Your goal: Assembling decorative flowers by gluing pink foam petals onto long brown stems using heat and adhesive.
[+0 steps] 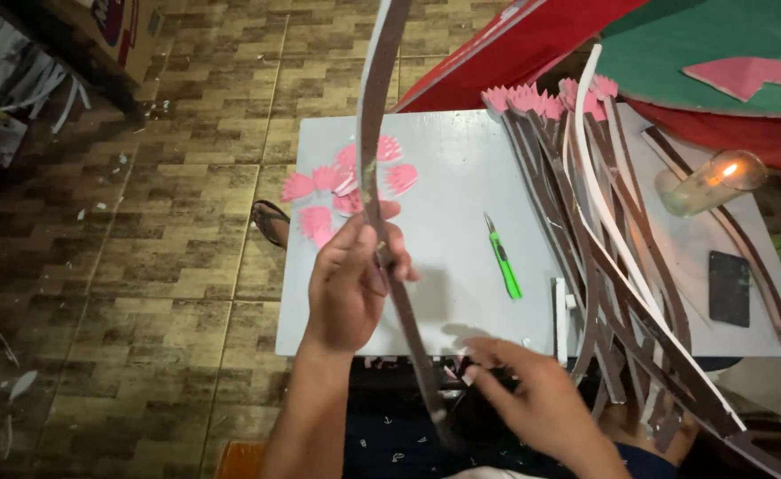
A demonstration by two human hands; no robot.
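My left hand (352,282) grips a long, thin, curved brown-and-white foam strip (374,115) that rises past the top edge and runs down toward my lap. My right hand (532,399) is low at the table's front edge, fingers loosely curled near the strip's lower end; whether it touches the strip I cannot tell. Behind the left hand, several pink petal-shaped cutouts (346,182) lie on the white table (448,160).
A green utility knife (502,260) lies mid-table. A bundle of long brown strips tipped with pink petals (603,231) covers the right side. A lit candle in a glass (710,182) and a dark block (729,287) sit far right. Red and green boards (719,53) lean behind. A sandal (271,222) rests on the tiled floor.
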